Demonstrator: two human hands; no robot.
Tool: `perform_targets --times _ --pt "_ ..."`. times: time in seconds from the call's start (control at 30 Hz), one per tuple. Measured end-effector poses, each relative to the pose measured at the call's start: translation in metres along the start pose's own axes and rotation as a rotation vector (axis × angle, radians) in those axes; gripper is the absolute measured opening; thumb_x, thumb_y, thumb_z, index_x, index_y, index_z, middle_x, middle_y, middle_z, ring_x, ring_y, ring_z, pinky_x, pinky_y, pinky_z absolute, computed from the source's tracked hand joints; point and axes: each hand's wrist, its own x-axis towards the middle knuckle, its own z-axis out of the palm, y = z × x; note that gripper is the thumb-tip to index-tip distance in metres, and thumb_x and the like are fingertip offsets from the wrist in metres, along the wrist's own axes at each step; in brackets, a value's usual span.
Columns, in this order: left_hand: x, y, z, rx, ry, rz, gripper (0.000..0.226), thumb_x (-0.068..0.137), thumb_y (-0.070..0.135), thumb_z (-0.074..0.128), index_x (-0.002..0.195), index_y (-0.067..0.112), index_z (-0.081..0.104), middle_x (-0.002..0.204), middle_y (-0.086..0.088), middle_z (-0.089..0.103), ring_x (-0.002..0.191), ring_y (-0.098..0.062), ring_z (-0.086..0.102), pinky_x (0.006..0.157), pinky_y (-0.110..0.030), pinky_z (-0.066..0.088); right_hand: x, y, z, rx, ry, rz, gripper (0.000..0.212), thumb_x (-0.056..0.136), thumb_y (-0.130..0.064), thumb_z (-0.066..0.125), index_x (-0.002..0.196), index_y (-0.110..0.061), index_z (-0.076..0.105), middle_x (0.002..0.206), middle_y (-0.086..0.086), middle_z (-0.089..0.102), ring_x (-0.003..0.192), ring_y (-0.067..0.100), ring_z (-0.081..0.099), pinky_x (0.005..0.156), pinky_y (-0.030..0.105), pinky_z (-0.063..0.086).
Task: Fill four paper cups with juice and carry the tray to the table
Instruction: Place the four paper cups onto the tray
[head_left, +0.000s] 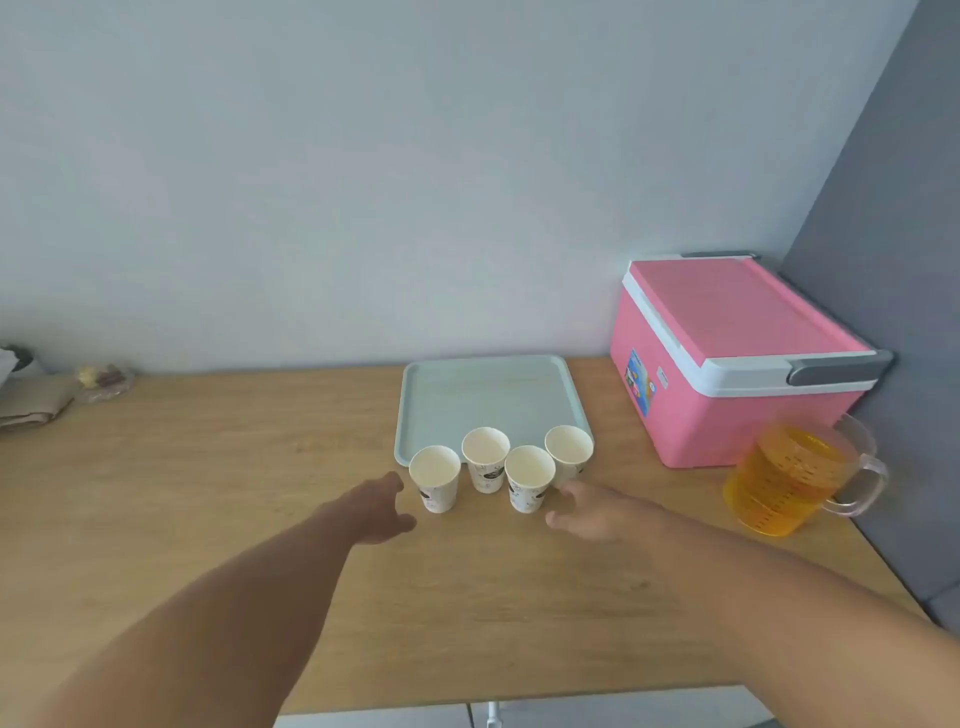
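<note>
Several white paper cups stand upright on the wooden table just in front of a pale green tray (488, 395): a left cup (435, 478), a back cup (485, 459), a front cup (529, 478) and a right cup (568, 453). All look empty. A clear jug of orange juice (784, 478) stands at the right, handle to the right. My left hand (382, 512) hovers with loose fingers just left of the left cup. On the other side, my right hand (592, 512) hovers with spread fingers beside the front cup. Neither hand holds anything.
A pink cooler box (727, 364) with a grey handle sits behind the jug against the grey partition. Crumpled brown paper (31, 405) and a small plastic bag (104, 382) lie at the far left. The table's near edge (519, 701) is close below my arms.
</note>
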Motion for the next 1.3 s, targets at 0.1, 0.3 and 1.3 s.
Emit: perform_targets --times 0.1,0.3,1.3 --pt "0.006 0.001 0.006 -0.057 0.008 -0.008 0.079 0.086 0.053 0.069 0.149 0.020 0.036 0.147 -0.003 0.052 0.126 -0.025 0.055 0.102 -0.042 0.048 0.010 -0.002 0.004 0.067 0.008 -0.014 0.084 0.093 -0.051 0.064 0.164 -0.027 0.026 0.168 -0.001 0.037 0.150 0.022 0.042 0.113 0.032 0.039" --pt "0.015 0.015 0.019 -0.304 0.089 -0.036 0.088 0.076 0.045 0.085 0.147 0.017 0.041 0.144 -0.005 0.054 0.130 -0.023 0.054 0.099 -0.035 0.046 0.034 0.001 0.020 0.203 0.049 -0.015 0.088 0.076 -0.051 0.075 0.154 -0.032 0.040 0.150 -0.007 0.050 0.134 0.019 0.054 0.108 0.035 0.047" --pt "0.003 0.027 0.055 -0.794 0.307 -0.008 0.078 0.063 0.038 0.094 0.131 0.029 0.057 0.116 0.011 0.067 0.107 -0.013 0.064 0.096 -0.040 0.052 0.028 0.002 0.056 0.490 0.315 -0.012 0.064 0.078 -0.061 0.082 0.132 -0.035 0.061 0.120 -0.012 0.065 0.114 0.015 0.061 0.087 0.032 0.047"
